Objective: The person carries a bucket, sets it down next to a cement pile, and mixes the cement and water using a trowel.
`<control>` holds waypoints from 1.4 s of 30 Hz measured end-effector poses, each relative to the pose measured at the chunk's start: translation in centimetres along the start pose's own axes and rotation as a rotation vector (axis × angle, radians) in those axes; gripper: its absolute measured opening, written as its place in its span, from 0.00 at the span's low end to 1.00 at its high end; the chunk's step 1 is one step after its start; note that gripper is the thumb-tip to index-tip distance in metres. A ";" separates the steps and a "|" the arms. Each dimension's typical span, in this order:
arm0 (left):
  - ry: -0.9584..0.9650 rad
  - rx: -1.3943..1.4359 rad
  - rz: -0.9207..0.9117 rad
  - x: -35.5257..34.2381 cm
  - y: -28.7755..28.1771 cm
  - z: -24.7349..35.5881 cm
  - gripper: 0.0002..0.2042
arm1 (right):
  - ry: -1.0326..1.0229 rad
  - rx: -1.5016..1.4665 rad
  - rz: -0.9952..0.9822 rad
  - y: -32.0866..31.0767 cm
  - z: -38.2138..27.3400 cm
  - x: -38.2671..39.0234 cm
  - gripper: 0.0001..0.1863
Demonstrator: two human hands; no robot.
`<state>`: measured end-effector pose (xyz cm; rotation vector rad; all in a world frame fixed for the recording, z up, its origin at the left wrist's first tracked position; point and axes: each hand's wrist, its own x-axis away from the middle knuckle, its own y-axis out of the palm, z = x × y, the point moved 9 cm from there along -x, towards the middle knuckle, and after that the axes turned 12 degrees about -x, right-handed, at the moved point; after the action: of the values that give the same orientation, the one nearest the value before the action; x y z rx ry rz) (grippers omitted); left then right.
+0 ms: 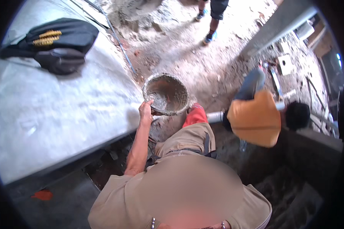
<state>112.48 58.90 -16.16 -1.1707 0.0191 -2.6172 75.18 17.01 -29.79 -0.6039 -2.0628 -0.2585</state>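
Note:
My left hand (145, 111) is closed on the near left rim of a round, deep mortar bucket (176, 95). Grey cement residue coats the bucket's rim and walls, and its mouth tilts up toward me; a little wet grey residue shows inside. The bucket hangs just off the right edge of a smooth grey concrete slab (65, 110). Just beyond the bucket's lower right side shows my leg in red cloth (195, 115). My right hand is not visible.
A black bag or cloth bundle (65, 42) lies on the slab. To the right, a person in an orange shirt (256, 118) bends close by. Another person's legs (215, 23) stand ahead on rubble-strewn ground. A concrete pillar (275, 30) rises at the upper right.

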 end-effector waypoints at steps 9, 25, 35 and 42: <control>0.044 0.052 0.189 -9.2 -1.2 17.9 0.10 | -0.049 0.023 -0.205 9.1 -17.5 -11.6 0.16; -0.333 0.126 0.160 -37.2 10.4 35.9 0.27 | -0.252 0.031 -0.381 28.2 -59.1 -29.1 0.15; -0.189 0.112 0.151 -48.6 9.4 52.1 0.24 | -0.105 -0.098 -0.465 44.7 -65.7 -34.7 0.14; -0.082 0.224 0.314 -54.4 2.6 63.5 0.22 | -0.002 -0.242 -0.534 54.7 -66.9 -38.7 0.14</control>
<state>194.24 76.47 -13.46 -1.0962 -0.0967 -2.2326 169.59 24.34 -29.40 -0.1789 -2.1797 -0.8239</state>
